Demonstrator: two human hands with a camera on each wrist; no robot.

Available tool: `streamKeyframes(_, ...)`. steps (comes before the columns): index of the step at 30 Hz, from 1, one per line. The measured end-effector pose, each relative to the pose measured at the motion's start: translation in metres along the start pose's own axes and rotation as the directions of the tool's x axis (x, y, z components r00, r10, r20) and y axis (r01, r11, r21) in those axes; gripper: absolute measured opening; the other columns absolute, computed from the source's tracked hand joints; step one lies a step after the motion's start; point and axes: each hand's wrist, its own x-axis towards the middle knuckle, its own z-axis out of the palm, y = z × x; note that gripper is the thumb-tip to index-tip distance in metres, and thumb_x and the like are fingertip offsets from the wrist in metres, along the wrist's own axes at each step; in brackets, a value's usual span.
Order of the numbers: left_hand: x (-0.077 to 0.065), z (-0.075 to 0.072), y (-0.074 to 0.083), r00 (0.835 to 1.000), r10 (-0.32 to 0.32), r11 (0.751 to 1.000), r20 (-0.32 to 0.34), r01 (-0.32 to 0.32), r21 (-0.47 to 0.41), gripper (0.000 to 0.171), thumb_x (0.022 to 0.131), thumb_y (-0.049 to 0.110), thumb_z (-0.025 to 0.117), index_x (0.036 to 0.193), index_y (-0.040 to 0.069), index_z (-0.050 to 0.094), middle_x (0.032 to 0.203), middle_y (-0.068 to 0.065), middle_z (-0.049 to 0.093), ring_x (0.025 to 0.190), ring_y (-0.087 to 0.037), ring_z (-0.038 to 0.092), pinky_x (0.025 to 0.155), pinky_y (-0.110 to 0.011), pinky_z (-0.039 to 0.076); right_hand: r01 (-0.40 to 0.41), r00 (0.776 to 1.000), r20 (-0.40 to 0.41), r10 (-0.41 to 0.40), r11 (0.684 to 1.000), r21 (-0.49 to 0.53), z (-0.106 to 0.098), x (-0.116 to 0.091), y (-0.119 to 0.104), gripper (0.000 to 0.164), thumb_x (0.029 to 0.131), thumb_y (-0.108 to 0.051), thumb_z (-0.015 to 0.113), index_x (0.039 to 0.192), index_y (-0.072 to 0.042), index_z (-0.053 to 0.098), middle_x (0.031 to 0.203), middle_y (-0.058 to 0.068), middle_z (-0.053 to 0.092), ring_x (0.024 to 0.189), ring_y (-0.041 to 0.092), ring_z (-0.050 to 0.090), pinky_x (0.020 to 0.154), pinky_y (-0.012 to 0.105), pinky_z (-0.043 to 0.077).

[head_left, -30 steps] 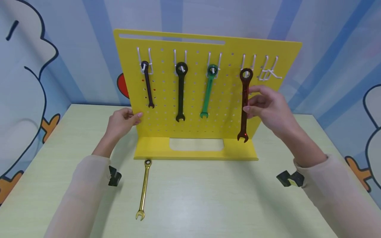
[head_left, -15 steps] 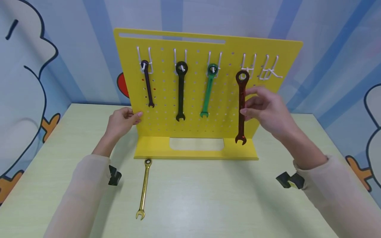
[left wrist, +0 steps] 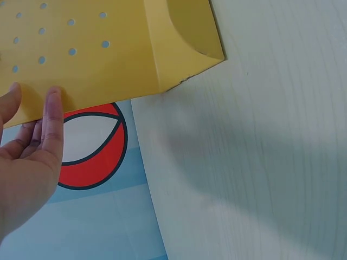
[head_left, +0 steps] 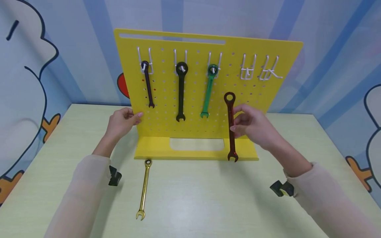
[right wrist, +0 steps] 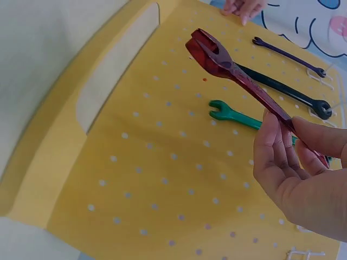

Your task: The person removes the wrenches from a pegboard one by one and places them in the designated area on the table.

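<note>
My right hand [head_left: 253,127] pinches a dark red combination wrench [head_left: 231,129] by its shank, ring end up, in front of the yellow pegboard [head_left: 190,127]. In the right wrist view, thumb and fingers close on the red wrench [right wrist: 255,89], its open end pointing away from the hand. At the board's left edge, my left hand [head_left: 122,124] grips the rim with the thumb on the front face. The left wrist view shows the left hand [left wrist: 32,162] at that edge. A purple wrench [head_left: 148,86], a black wrench [head_left: 180,96] and a green wrench [head_left: 207,94] hang from hooks.
Two bare white hooks, a straight one [head_left: 247,73] and one bent sideways [head_left: 269,72], are at the board's upper right. On the pale table [head_left: 193,198] lies a gold wrench [head_left: 144,188], just before the board's base [head_left: 151,148]. A cartoon-printed wall [head_left: 208,16] stands behind.
My right hand has brought the red wrench away from the fourth hook, down and to the left. The left hand has stayed on the board's edge.
</note>
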Motion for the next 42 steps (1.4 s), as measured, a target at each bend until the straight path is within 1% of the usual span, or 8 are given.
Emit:
streamKeyframes(3, 0.022, 0.01, -0.028, 0.999, 0.042, 0.999, -0.023, -0.042, 0.011, 0.067, 0.07, 0.071, 0.051, 0.106, 0.015, 0.059, 0.092, -0.001, 0.064, 0.08, -0.013, 0.065, 0.08, -0.039, 0.049, -0.026, 0.999, 0.024, 0.025, 0.999, 0.019, 0.008, 0.002, 0.008, 0.031, 0.086, 0.012, 0.052, 0.114, 0.004, 0.042, 0.084, 0.019, 0.05, 0.072, 0.029, 0.062, 0.069, 0.038, 0.053)
streamKeyframes(5, 0.024, 0.012, -0.031, 0.998, 0.05, 0.999, -0.028, -0.049, 0.024, 0.068, 0.069, 0.072, 0.051, 0.106, 0.015, 0.058, 0.091, 0.0, 0.064, 0.079, -0.011, 0.065, 0.08, -0.038, 0.049, -0.038, 0.999, 0.038, 0.037, 0.999, 0.026, 0.014, 0.004, 0.013, 0.029, 0.085, 0.012, 0.052, 0.112, 0.004, 0.042, 0.083, 0.018, 0.051, 0.07, 0.028, 0.062, 0.067, 0.038, 0.054)
streamKeyframes(12, -0.039, -0.016, 0.044, 0.999, -0.013, 0.999, 0.041, 0.015, -0.036, 0.054, 0.082, 0.051, 0.058, 0.108, 0.003, 0.057, 0.098, -0.013, 0.063, 0.092, -0.025, 0.064, 0.088, -0.041, 0.045, -0.07, 0.994, 0.091, 0.064, 0.995, 0.068, 0.032, 0.006, 0.028, 0.028, 0.084, 0.015, 0.052, 0.108, 0.006, 0.042, 0.08, 0.016, 0.052, 0.069, 0.026, 0.062, 0.067, 0.044, 0.053)
streamKeyframes(21, -0.058, -0.025, 0.063, 0.998, 0.014, 0.999, 0.058, -0.011, -0.044, 0.051, 0.087, 0.044, 0.057, 0.108, -0.001, 0.056, 0.099, -0.016, 0.062, 0.094, -0.027, 0.063, 0.089, -0.041, 0.044, -0.094, 0.988, 0.135, 0.078, 0.988, 0.118, 0.051, 0.009, 0.039, 0.026, 0.083, 0.016, 0.054, 0.103, 0.007, 0.042, 0.078, 0.017, 0.055, 0.067, 0.024, 0.061, 0.065, 0.045, 0.053)
streamKeyframes(33, -0.054, -0.023, 0.059, 0.999, 0.018, 0.999, 0.05, -0.016, -0.044, 0.051, 0.086, 0.046, 0.057, 0.106, -0.001, 0.056, 0.098, -0.015, 0.063, 0.092, -0.026, 0.064, 0.088, -0.041, 0.045, -0.153, 0.972, 0.209, 0.106, 0.963, 0.223, 0.077, 0.01, 0.047, 0.023, 0.083, 0.017, 0.052, 0.099, 0.006, 0.039, 0.074, 0.013, 0.052, 0.063, 0.022, 0.059, 0.061, 0.042, 0.054)
streamKeyframes(36, -0.036, -0.015, 0.04, 0.999, 0.005, 1.0, 0.032, -0.004, -0.028, 0.053, 0.081, 0.053, 0.057, 0.105, 0.006, 0.058, 0.096, -0.01, 0.064, 0.088, -0.02, 0.065, 0.074, -0.036, 0.051, -0.178, 0.966, 0.227, 0.125, 0.956, 0.233, 0.084, 0.009, 0.048, 0.023, 0.083, 0.017, 0.051, 0.099, 0.006, 0.039, 0.074, 0.014, 0.052, 0.063, 0.022, 0.059, 0.061, 0.041, 0.054)
streamKeyframes(39, -0.006, -0.002, 0.004, 0.999, 0.031, 0.999, -0.013, -0.031, 0.014, 0.057, 0.074, 0.066, 0.054, 0.101, 0.015, 0.058, 0.089, 0.0, 0.064, 0.078, -0.009, 0.065, 0.065, -0.028, 0.051, -0.201, 0.959, 0.243, 0.143, 0.951, 0.235, 0.092, 0.009, 0.049, 0.023, 0.083, 0.017, 0.052, 0.099, 0.006, 0.039, 0.074, 0.014, 0.052, 0.062, 0.022, 0.059, 0.06, 0.041, 0.054)
streamKeyframes(42, 0.006, 0.001, -0.009, 0.999, 0.049, 0.999, 0.005, -0.049, -0.004, 0.056, 0.076, 0.064, 0.053, 0.102, 0.015, 0.059, 0.089, 0.0, 0.065, 0.078, -0.008, 0.065, 0.065, -0.022, 0.05, -0.222, 0.954, 0.252, 0.163, 0.949, 0.226, 0.098, 0.01, 0.05, 0.023, 0.083, 0.017, 0.052, 0.099, 0.006, 0.04, 0.073, 0.013, 0.051, 0.06, 0.022, 0.058, 0.059, 0.04, 0.054)
